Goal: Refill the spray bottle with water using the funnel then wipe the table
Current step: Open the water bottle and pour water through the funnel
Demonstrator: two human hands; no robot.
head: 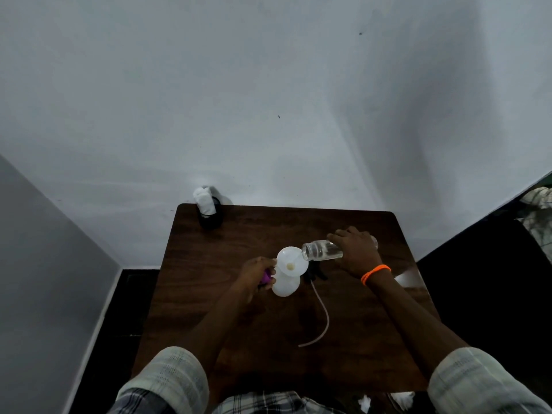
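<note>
The right hand (355, 249) grips a tilted clear plastic jar (322, 250) over the white funnel (291, 261); the left hand (257, 273) steadies the translucent white spray bottle (285, 285). Overtilting risks spilling onto the dark wooden table (209, 294).

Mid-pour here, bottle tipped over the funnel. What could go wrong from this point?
1. The right hand holds the clear water bottle nearly flat with its mouth at the funnel rim; a faster tilt could send water past it onto the table.
2. The funnel sits wide on the spray bottle, steadied only by the left hand; a nudge could tip both.
</note>
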